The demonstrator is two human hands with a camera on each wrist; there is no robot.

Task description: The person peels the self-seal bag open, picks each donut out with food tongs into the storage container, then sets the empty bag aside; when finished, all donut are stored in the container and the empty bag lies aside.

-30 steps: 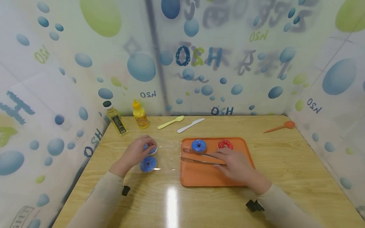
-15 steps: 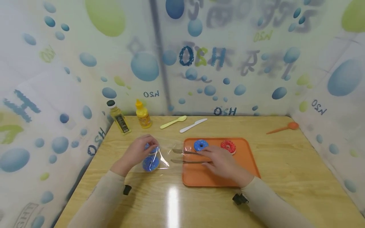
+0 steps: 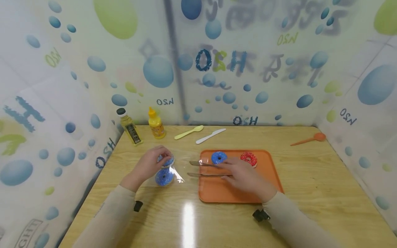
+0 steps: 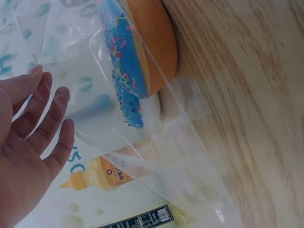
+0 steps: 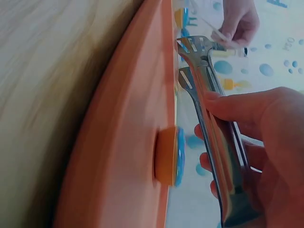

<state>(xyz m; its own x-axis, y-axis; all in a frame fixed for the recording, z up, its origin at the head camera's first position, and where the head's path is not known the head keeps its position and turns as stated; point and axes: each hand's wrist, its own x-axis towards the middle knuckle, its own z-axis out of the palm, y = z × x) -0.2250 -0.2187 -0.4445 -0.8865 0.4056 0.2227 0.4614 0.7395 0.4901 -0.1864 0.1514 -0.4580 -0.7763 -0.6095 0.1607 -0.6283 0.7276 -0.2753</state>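
Note:
My left hand pinches the upper edge of a clear plastic bag between thumb and fingertip. Two blue sprinkled donuts, a nearer one and a farther one, lie at the bag on the table left of the tray; the hand partly covers the farther one. My right hand grips metal tongs, whose two arms stand apart with nothing between them. Their tips point left, past the edge of the orange tray, near the bag's right side. On the tray sit a blue donut and a red donut.
Along the back stand an oil bottle and a yellow squeeze bottle. A pale yellow spoon and a white knife lie beside them. An orange spoon lies far right. Printed walls enclose the table.
My right hand has moved left with the tongs, bringing their tips beyond the tray's left edge to the bag. My left hand stays nearly in place, and the view has shifted slightly.

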